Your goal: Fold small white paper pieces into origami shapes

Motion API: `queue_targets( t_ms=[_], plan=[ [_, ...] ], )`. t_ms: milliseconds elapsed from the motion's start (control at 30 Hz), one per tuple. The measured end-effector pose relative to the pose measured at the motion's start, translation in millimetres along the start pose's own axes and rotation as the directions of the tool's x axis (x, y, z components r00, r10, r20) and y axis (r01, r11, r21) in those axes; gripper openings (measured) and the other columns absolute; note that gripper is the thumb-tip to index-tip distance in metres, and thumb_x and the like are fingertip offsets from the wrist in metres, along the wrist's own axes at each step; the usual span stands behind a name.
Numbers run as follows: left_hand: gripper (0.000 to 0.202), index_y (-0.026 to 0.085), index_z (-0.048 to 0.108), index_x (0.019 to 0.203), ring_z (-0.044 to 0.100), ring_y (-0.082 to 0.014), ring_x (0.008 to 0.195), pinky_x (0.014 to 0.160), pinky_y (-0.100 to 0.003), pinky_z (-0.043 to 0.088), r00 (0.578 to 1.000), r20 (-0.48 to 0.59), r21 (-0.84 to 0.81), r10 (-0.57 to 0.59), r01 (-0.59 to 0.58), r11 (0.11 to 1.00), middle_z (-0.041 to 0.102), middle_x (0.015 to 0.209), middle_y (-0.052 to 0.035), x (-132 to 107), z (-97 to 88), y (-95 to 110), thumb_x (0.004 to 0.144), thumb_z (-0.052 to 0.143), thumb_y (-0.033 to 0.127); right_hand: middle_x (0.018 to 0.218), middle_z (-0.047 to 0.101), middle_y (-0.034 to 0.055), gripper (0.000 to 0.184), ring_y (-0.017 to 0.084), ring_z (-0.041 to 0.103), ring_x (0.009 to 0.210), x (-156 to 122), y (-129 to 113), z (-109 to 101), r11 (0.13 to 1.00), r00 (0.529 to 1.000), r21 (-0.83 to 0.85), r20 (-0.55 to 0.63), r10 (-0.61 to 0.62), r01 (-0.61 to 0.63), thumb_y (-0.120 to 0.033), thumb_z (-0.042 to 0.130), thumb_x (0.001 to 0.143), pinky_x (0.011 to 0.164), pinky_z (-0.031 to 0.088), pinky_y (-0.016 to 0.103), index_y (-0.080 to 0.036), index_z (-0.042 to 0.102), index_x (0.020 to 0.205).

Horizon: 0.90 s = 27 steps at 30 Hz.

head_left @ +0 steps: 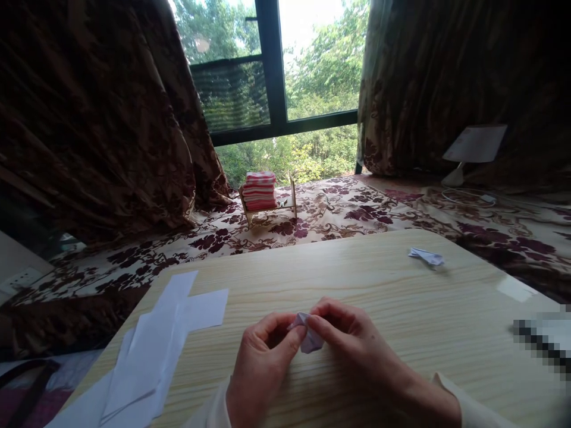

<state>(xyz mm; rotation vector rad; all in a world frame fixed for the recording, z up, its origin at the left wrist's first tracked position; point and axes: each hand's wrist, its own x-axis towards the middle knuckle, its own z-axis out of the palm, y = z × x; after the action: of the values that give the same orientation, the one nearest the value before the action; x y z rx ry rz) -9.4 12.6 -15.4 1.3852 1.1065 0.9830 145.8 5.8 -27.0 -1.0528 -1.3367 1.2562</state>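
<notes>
Between my two hands is a small piece of folded white paper (312, 341), held just above the near middle of the wooden table (357, 273). My left hand (270, 356) pinches its left edge between thumb and forefinger. On the other side, my right hand (357, 336) grips its upper right part with thumb and fingertips. The fingers hide some of the folds. Toward the back right of the table lies another small folded paper piece (426, 257), apart from both hands.
Loose white paper strips (147, 351) overlap on the table's left side. A blurred-out object (546, 336) sits at the right edge. Beyond the table, a small wooden rack (293, 199) with folded striped cloths (259, 191) and a lamp (475, 145) stand on patterned fabric before the window.
</notes>
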Motion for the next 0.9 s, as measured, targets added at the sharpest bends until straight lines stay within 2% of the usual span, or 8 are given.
queue_targets(
  t_ms=[200, 367, 433, 533, 667, 900],
  plan=[
    [0.021, 0.017, 0.068, 0.063, 0.056, -0.0159, 0.066, 0.062, -0.023, 0.043, 0.998, 0.030, 0.059, 0.055, -0.056, 0.997, 0.064, 0.065, -0.0023, -2, -2.3, 8, 0.076, 0.063, 0.033, 0.065, 0.057, 0.0002, 0.030, 0.013, 0.051, 0.062, -1, 1, 3, 1.000, 1.000, 0.001, 0.018, -0.001, 0.001, -0.045, 0.060, 0.079, 0.057, 0.041, 0.024, -0.016, 0.059, 0.071],
    [0.023, 0.017, 0.069, 0.062, 0.053, -0.0152, 0.065, 0.063, -0.023, 0.042, 0.988, 0.060, 0.150, 0.141, -0.148, 0.978, 0.059, 0.065, -0.0026, -3, -2.8, 10, 0.078, 0.060, 0.031, 0.063, 0.053, -0.0013, 0.033, 0.012, 0.048, 0.060, -1, -2, 4, 0.999, 0.997, -0.004, 0.062, 0.036, -0.036, -0.049, 0.058, 0.078, 0.055, 0.039, 0.023, -0.017, 0.057, 0.071],
    [0.022, 0.017, 0.069, 0.063, 0.052, -0.0149, 0.065, 0.061, -0.022, 0.042, 0.991, 0.028, 0.144, 0.131, -0.134, 0.981, 0.058, 0.064, -0.0020, -1, -3.3, 8, 0.078, 0.060, 0.030, 0.062, 0.053, -0.0014, 0.035, 0.013, 0.048, 0.059, 1, -2, 3, 0.999, 0.997, -0.009, 0.058, 0.051, -0.050, -0.051, 0.056, 0.079, 0.055, 0.039, 0.024, -0.017, 0.058, 0.070],
    [0.017, 0.017, 0.072, 0.072, 0.056, -0.0162, 0.071, 0.066, -0.022, 0.043, 0.996, -0.019, 0.092, 0.088, -0.086, 0.992, 0.064, 0.070, -0.0019, 1, -4.1, 6, 0.077, 0.061, 0.030, 0.068, 0.057, 0.0000, 0.033, 0.014, 0.051, 0.065, 2, 0, 1, 0.999, 1.000, -0.049, 0.023, 0.009, -0.008, -0.049, 0.053, 0.081, 0.060, 0.040, 0.025, -0.017, 0.060, 0.074],
    [0.017, 0.017, 0.072, 0.080, 0.059, -0.0163, 0.072, 0.067, -0.022, 0.045, 1.000, -0.020, 0.012, 0.020, -0.020, 1.000, 0.068, 0.072, -0.0010, 0, -4.9, 5, 0.077, 0.063, 0.031, 0.070, 0.057, 0.0009, 0.029, 0.015, 0.051, 0.067, 2, 2, 1, 0.998, 0.999, -0.058, 0.039, -0.013, 0.015, -0.044, 0.054, 0.082, 0.062, 0.041, 0.026, -0.016, 0.059, 0.075],
    [0.019, 0.016, 0.066, 0.067, 0.053, -0.0125, 0.064, 0.059, -0.019, 0.042, 1.000, -0.006, -0.011, 0.015, -0.015, 1.000, 0.063, 0.064, 0.0008, -1, -5.0, 4, 0.077, 0.063, 0.031, 0.069, 0.059, 0.0026, 0.031, 0.016, 0.051, 0.067, 1, -1, 2, 0.994, 0.996, -0.112, 0.085, 0.019, -0.009, -0.044, 0.052, 0.083, 0.061, 0.041, 0.026, -0.016, 0.060, 0.072]
  ],
)
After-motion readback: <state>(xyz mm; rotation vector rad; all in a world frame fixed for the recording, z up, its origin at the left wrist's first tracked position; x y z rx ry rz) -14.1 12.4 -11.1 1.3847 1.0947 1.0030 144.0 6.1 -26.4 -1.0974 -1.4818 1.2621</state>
